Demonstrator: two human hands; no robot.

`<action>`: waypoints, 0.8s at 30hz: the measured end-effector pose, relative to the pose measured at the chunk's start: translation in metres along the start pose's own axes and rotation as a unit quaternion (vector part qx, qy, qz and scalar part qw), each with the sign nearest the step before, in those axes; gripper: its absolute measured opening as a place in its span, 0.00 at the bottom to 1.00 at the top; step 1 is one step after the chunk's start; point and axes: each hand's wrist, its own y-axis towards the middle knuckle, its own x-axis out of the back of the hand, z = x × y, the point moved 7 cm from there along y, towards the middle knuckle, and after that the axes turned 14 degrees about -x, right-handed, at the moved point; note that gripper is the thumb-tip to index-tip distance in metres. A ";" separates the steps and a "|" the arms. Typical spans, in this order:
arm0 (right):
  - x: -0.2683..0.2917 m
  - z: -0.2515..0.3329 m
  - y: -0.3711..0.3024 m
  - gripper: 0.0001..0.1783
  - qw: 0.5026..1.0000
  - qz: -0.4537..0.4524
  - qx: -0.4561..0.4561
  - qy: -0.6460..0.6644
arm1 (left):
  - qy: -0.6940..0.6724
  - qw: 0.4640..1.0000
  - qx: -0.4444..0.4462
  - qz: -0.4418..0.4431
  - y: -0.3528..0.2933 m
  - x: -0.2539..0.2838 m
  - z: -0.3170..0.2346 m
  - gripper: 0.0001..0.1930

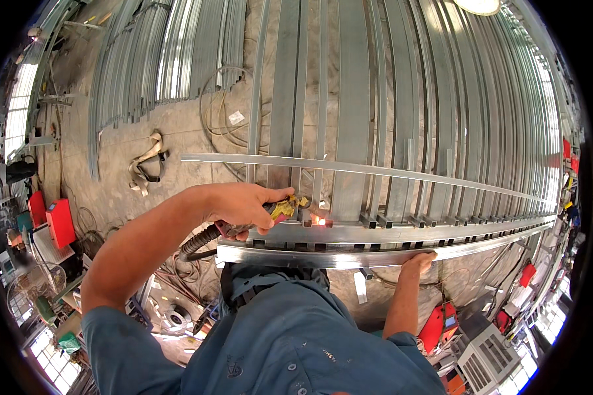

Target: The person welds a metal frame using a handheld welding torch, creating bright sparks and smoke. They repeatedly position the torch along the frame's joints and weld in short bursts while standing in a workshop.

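My left hand [247,209] is closed around a welding torch [284,208] with yellow tape wrapped on its handle. A bright glow shows at the torch tip, against the end of a metal tube beside a long crosswise steel tube [402,232]. Nearest to my body lies another shiny steel tube [329,258]. My right hand [420,262] grips that near tube farther to the right, fingers over its edge. From the torch, a ribbed hose [199,241] runs back under my left forearm. A thin metal bar [362,168] crosses the lengthwise tubes beyond the torch.
Many parallel metal tubes [354,118] stretch away ahead. Bundled tubes [178,52] lie at the far left, near a strap [147,163] and coiled cable [211,99] on the concrete floor. Red machines [60,224] stand at left, another red machine [437,327] at lower right.
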 end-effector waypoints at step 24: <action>-0.003 -0.009 -0.010 0.43 0.994 0.007 -0.106 0.031 | -0.017 0.999 0.033 0.019 0.012 -0.003 0.012 0.45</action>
